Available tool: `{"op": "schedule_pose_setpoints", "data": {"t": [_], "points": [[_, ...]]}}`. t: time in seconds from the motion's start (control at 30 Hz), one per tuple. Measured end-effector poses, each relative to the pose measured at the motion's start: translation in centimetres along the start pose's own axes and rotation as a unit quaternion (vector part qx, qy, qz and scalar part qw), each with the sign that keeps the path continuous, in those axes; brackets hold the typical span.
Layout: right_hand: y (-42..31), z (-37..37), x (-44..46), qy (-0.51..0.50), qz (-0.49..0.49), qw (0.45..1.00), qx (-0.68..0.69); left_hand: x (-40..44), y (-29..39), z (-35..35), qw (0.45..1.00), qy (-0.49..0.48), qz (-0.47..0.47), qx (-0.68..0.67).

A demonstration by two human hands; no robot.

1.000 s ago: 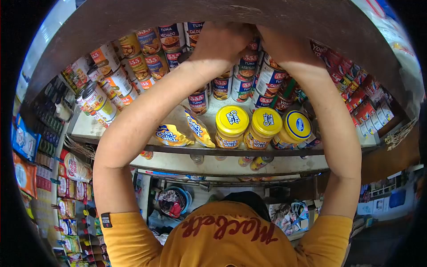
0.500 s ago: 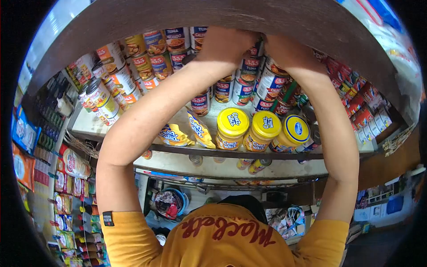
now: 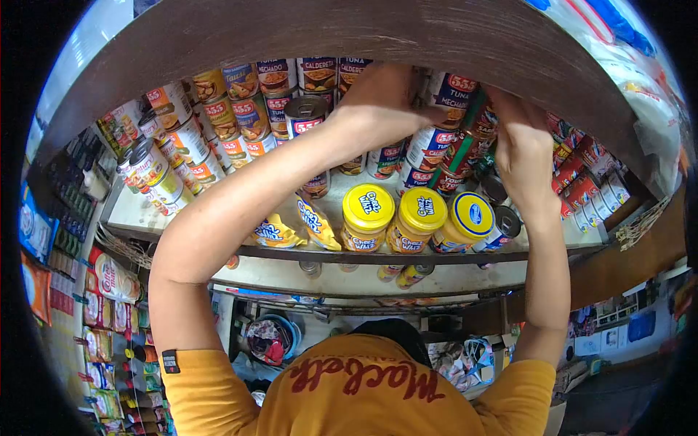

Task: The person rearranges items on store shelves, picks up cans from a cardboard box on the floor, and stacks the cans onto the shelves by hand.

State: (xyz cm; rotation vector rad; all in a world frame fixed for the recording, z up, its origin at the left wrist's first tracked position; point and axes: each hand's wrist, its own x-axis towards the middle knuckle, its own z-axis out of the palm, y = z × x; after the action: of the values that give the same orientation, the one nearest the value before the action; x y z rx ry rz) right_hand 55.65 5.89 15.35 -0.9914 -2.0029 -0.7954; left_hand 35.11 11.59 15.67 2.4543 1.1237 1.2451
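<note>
My left hand (image 3: 382,98) reaches up among stacked 555 tuna cans, its thumb stretched right beside a tuna mechado can (image 3: 452,94). The shelf edge hides its other fingers, so I cannot tell whether it grips a can. Below that can sits a tuna caldereta can (image 3: 430,149). Further right, my right hand (image 3: 520,131) is bent at the wrist beside red-and-green cans (image 3: 465,149). Its fingertips are hidden behind those cans and the board. Three yellow-lidded jars, including a Cheez Whiz jar (image 3: 368,216), line the shelf front below my hands.
A dark board (image 3: 349,33) crosses above the cans. Yellow Cheez Whiz pouches (image 3: 316,224) lean at the shelf's front. More cans (image 3: 174,109) stand on the left, and red cans (image 3: 578,171) on the right. Hanging packets (image 3: 105,309) and a blue basin (image 3: 291,330) lie lower down.
My hands have moved apart. The right hand has shifted right and down, uncovering the tuna mechado can, while the left remains among the cans. The whole view has shifted slightly.
</note>
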Motion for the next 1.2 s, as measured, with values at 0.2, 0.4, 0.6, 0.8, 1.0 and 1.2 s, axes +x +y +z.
{"op": "schedule_pose_setpoints", "data": {"t": [0.2,0.4,0.6,0.8,1.0,1.2], "points": [[-0.8,1.1,-1.9,0.01,0.017,0.999,0.043,2.2,-0.3,2.4,0.991,0.08,0.101,0.023],[-0.5,1.5,-2.7,-0.029,0.069,0.994,0.08,2.5,-1.7,2.6,0.976,0.123,0.131,-0.12],[-1.3,1.1,-1.7,-0.055,0.064,0.992,0.097,-0.8,-0.7,-2.8,0.952,0.067,0.031,-0.296],[-2.5,2.3,-0.4,-0.17,0.059,0.982,0.065,-6.7,-1.6,-8.4,0.947,0.037,-0.063,-0.314],[-1.8,3.0,0.3,-0.158,0.023,0.985,0.062,-10.9,-2.8,-11.4,0.936,0.098,-0.112,-0.319],[-3.6,0.7,1.9,-0.178,0.019,0.983,0.046,-13.7,-5.1,-13.4,0.944,0.174,-0.057,-0.274]]}}
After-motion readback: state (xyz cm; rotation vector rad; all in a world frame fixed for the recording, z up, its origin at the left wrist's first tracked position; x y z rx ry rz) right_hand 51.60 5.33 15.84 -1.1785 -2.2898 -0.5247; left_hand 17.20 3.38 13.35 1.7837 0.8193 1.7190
